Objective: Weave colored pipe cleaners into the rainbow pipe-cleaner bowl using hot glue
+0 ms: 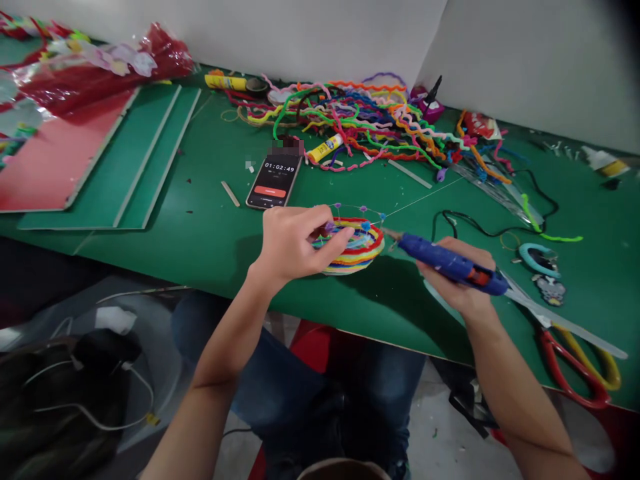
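My left hand (293,243) is closed in a pinch on the rim of a small bowl (357,250) coiled from coloured pipe cleaners, which rests on the green table (200,220). Small beads on thin wire stand above the bowl's rim. My right hand (457,280) grips a blue glue gun (450,263), its nozzle pointing left and almost touching the bowl's right edge.
A heap of loose pipe cleaners (365,123) lies at the back. A phone (275,181) showing a timer lies beyond the bowl, near a glue tube (325,147). Red-handled scissors (575,363) lie at the right edge. Green and red boards (100,153) are stacked at left.
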The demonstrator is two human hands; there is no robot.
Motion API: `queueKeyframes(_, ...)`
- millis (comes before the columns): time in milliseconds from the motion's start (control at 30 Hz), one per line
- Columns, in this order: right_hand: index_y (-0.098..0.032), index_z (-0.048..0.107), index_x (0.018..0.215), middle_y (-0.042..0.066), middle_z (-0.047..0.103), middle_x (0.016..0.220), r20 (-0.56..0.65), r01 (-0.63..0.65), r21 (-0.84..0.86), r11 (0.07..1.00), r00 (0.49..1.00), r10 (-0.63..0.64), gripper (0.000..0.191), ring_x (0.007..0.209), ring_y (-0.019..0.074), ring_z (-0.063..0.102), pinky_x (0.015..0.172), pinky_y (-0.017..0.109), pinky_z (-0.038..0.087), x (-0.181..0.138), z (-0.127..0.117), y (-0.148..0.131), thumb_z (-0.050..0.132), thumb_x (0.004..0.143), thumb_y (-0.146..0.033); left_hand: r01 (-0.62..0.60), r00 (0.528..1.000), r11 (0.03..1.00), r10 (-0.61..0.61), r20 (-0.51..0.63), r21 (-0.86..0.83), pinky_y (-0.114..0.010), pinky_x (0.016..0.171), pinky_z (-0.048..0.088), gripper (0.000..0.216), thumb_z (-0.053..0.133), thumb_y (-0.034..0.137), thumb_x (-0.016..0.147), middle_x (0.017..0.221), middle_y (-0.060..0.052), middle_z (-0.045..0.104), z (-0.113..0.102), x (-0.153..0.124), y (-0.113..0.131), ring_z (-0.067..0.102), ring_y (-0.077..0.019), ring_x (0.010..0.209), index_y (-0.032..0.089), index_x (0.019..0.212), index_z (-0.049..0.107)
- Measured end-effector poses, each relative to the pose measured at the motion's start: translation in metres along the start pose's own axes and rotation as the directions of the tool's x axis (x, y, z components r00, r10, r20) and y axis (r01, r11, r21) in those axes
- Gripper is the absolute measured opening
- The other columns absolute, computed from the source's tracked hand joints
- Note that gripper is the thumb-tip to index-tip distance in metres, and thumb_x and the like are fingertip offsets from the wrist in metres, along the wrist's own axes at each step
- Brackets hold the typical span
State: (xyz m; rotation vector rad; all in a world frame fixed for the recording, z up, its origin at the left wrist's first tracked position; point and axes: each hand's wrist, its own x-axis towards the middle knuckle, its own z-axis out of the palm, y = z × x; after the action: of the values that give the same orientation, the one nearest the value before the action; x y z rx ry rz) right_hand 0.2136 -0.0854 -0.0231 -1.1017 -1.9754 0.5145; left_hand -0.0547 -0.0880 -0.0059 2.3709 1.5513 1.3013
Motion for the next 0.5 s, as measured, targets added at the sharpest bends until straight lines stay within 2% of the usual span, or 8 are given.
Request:
queueKeyframes(33,-0.023,0.056,0.067,-0.004,0.056,0.057,-0.045,-0.095,-0.013,0.995,0.995,0.094,0.017,0.049,0.012,0.049,0.047,0.027,0.04,0.001,-0.001,0.005,0.071,0.071,-0.031,0.009,1.0,1.0,-0.009,0.004,0.0,-0.025,0.043,0.023,0.04,0.055,0.045,0.08,0.042,0.005,0.036,-0.001,0.0,0.0,0.033,-0.0064,0.039,0.018,0.054,0.042)
queueKeyframes(100,-0.023,0.057,0.068,-0.004,0.056,0.056,-0.104,-0.302,-0.008,0.953,0.948,0.3,0.021,0.05,0.0132,0.05,0.048,0.027,0.041,0.004,-0.002,0.019,0.073,0.071,-0.037,0.029,0.999,1.0,-0.029,0.014,0.008,-0.025,0.044,0.025,0.04,0.054,0.048,0.08,0.043,0.005,0.038,-0.002,0.0,-0.002,0.035,-0.0069,0.041,0.019,0.055,0.044)
queueKeyframes(167,-0.022,0.061,0.073,-0.001,0.061,0.062,-0.104,-0.464,0.015,0.886,0.88,0.463,0.025,0.056,0.0159,0.055,0.052,0.03,0.045,0.006,0.0,0.035,0.075,0.067,-0.042,0.043,0.999,0.999,-0.043,0.016,0.017,-0.025,0.045,0.025,0.04,0.053,0.049,0.081,0.044,0.004,0.04,-0.002,-0.001,-0.003,0.036,-0.0074,0.042,0.019,0.055,0.045)
queueKeyframes(233,-0.021,0.064,0.078,0.001,0.065,0.068,-0.085,-0.564,0.003,0.826,0.823,0.562,0.032,0.059,0.0181,0.058,0.055,0.032,0.048,0.007,0.004,0.049,0.078,0.062,-0.044,0.047,0.999,0.999,-0.047,0.007,0.024,-0.026,0.046,0.026,0.039,0.053,0.048,0.081,0.045,0.004,0.041,-0.003,-0.002,-0.004,0.036,-0.0078,0.043,0.019,0.056,0.045)
queueKeyframes(333,-0.02,0.066,0.078,0.003,0.066,0.067,-0.07,-0.614,-0.097,0.783,0.789,0.61,0.039,0.057,0.0183,0.058,0.053,0.033,0.046,0.006,0.005,0.057,0.078,0.058,-0.052,0.035,0.999,0.999,-0.035,0.0,0.027,-0.026,0.046,0.026,0.04,0.055,0.05,0.079,0.045,0.004,0.041,-0.003,-0.002,-0.005,0.036,-0.008,0.043,0.019,0.057,0.045)
queueKeyframes(500,-0.02,0.065,0.068,0.003,0.062,0.058,-0.016,-0.554,-0.318,0.769,0.814,0.58,0.046,0.049,0.0174,0.054,0.045,0.03,0.039,0.003,-0.005,0.057,0.074,0.056,-0.063,0.037,0.999,0.998,-0.038,0.002,0.048,-0.026,0.047,0.025,0.042,0.057,0.055,0.076,0.046,0.005,0.039,-0.002,-0.002,-0.006,0.035,-0.008,0.044,0.019,0.058,0.044)
